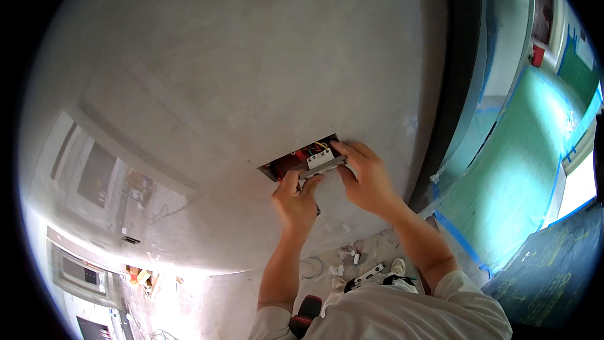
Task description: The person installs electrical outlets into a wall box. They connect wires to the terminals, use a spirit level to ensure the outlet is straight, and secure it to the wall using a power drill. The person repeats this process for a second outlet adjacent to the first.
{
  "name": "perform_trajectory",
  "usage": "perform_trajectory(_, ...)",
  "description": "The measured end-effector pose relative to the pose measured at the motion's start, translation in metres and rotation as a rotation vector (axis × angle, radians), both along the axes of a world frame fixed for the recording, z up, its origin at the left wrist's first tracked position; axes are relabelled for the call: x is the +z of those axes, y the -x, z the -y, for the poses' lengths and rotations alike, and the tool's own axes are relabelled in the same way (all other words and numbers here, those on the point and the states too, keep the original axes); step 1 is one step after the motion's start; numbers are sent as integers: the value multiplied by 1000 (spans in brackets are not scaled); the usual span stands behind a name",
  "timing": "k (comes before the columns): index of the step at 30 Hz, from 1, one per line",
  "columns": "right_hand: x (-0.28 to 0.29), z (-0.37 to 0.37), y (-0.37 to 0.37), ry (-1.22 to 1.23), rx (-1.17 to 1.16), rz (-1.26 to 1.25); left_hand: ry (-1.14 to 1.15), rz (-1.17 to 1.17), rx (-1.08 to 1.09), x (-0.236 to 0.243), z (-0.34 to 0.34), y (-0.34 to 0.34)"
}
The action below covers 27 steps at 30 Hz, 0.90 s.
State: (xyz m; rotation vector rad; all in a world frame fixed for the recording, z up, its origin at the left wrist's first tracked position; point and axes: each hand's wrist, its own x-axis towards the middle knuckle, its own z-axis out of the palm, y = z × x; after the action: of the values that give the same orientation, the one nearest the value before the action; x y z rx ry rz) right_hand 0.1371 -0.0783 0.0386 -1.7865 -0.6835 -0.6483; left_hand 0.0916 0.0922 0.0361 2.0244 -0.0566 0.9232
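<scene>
Both my hands are at a rectangular cut-out in the smooth grey wall. Inside it shows a red recessed box, with several coloured wires at its right part. A wall switch unit, with a white block at its back and a grey front plate, sits tilted at the opening, partly out of the box. My left hand pinches its lower left end between thumb and fingers. My right hand grips its right end, index finger reaching to the box's upper right edge. The unit's front face is hidden.
A dark frame edges the wall on the right, beside green sheeting bordered with blue tape. On the floor below are a spirit level and scraps. A red and black power tool shows beside my body. Another small slot lies lower left.
</scene>
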Motion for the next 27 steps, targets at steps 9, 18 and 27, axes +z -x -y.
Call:
perform_trajectory(9,-129,-10,155,204,916,-249,-80,93,30,-2,4,0)
perform_trajectory(18,-134,-69,185,276,1407,-378,-229,66,128,4,11,6)
perform_trajectory(27,-162,35,140,180,833,-354,-135,-28,-36,14,-9,7)
